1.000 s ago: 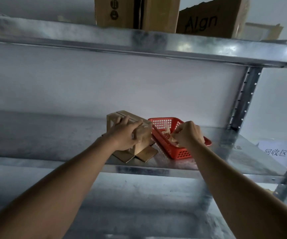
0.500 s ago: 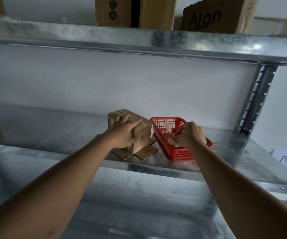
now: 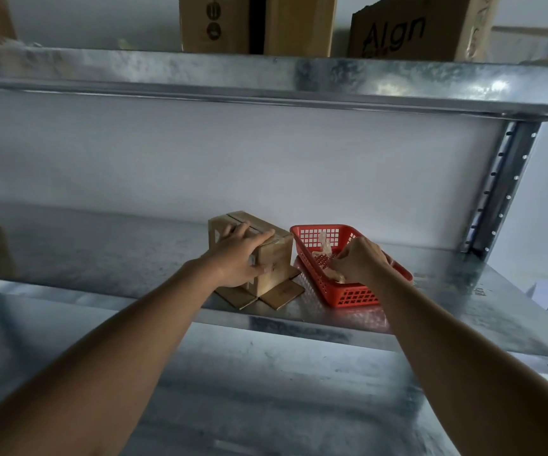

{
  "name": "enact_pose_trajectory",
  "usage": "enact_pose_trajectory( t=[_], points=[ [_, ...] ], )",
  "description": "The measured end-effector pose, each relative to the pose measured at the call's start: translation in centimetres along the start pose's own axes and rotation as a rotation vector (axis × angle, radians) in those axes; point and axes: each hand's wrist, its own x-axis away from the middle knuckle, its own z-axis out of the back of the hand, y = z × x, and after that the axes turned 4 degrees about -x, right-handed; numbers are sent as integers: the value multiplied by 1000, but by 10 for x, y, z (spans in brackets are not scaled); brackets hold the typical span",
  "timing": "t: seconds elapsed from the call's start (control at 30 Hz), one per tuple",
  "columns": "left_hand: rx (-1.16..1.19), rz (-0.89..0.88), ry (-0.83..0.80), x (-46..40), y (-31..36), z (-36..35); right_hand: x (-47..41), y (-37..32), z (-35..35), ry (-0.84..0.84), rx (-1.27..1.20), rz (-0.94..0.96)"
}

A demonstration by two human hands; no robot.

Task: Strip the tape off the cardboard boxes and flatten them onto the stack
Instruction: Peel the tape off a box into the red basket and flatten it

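"algn" printed on a cardboard box (image 3: pixel 420 28) on the upper shelf. left hand (image 3: pixel 239 258) gripping a small cardboard box (image 3: pixel 266 258) on the metal shelf (image 3: pixel 101 251). right hand (image 3: pixel 358 261) inside the red basket (image 3: pixel 348 294), fingers curled, pinching crumpled tape (image 3: pixel 325 250).

bare shelf (image 3: pixel 101 255) left, basket (image 3: pixel 341 299) right

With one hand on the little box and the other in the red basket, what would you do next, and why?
Probably let go of the crumpled clear tape into the red plastic mesh basket and bring the right hand back: the left hand grips the small brown cardboard box, upright on splayed bottom flaps, not yet flattened.
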Motion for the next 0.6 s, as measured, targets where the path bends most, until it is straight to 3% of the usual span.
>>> enact_pose_trajectory(
  t=[0.23,0.6],
  points=[
    [16,4,0,-1,-1,-2,-3,-7,6,-68,152,63],
    [18,0,9,-3,-2,-2,-4,7,3,40,205,98]
  ],
)
